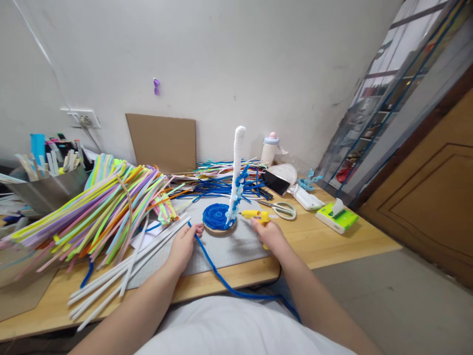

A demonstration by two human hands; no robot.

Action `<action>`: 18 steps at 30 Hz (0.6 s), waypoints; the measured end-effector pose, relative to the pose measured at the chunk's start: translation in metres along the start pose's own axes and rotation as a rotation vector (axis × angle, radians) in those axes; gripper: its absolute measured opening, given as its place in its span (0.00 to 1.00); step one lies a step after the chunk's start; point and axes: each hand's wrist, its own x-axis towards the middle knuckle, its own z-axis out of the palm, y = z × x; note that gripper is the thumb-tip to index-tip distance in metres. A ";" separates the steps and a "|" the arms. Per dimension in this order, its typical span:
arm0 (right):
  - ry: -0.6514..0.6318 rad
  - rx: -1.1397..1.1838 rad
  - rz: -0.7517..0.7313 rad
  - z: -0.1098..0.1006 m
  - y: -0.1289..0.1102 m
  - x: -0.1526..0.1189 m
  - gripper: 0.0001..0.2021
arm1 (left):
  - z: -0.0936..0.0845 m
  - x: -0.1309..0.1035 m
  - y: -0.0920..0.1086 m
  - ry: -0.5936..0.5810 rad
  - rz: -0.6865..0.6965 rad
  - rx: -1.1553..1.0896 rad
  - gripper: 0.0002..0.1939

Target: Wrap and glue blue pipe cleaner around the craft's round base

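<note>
Between my hands a round base covered in coiled blue pipe cleaner [217, 217] lies on the grey mat [236, 252]. From its right side rises a white fuzzy post [237, 158], with blue leaf-like and pale pieces [241, 183] along it. My left hand [185, 241], left of the base, pinches the end of a long blue pipe cleaner [214, 268], which droops across the table edge toward my lap. My right hand [269, 233] is closed round a yellow glue gun [254, 215], whose nozzle points left, close to the post's foot.
Bundles of coloured pipe cleaners [107, 212] and white sticks [129, 266] cover the left. Loose blue stems [218, 187] lie behind the base. Scissors [284, 210], a phone [276, 182], a bottle [269, 149] and a green tissue pack [337, 217] stand or lie to the right.
</note>
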 end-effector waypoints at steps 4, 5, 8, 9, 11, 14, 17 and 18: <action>-0.078 0.361 0.158 -0.016 0.002 0.017 0.16 | 0.000 -0.002 0.003 0.011 0.020 0.036 0.21; -0.112 0.439 0.184 -0.021 0.001 0.022 0.14 | -0.001 -0.003 0.004 0.011 0.015 0.059 0.21; -0.182 0.616 0.242 -0.035 -0.002 0.032 0.09 | -0.003 -0.005 0.007 -0.037 -0.055 0.043 0.22; -0.190 0.659 0.256 -0.038 -0.002 0.034 0.08 | -0.003 -0.006 0.008 -0.070 -0.075 0.005 0.22; -0.179 0.728 0.275 -0.042 -0.003 0.038 0.08 | -0.002 -0.008 0.009 -0.129 -0.085 -0.064 0.22; -0.074 0.793 0.282 -0.043 -0.003 0.042 0.08 | 0.000 -0.009 0.010 -0.145 -0.050 -0.067 0.22; 0.125 0.807 0.267 -0.039 -0.005 0.041 0.08 | 0.000 -0.008 0.010 -0.139 -0.031 -0.039 0.21; 0.195 0.800 0.254 -0.036 -0.006 0.037 0.08 | 0.000 -0.007 0.009 -0.129 -0.031 -0.030 0.21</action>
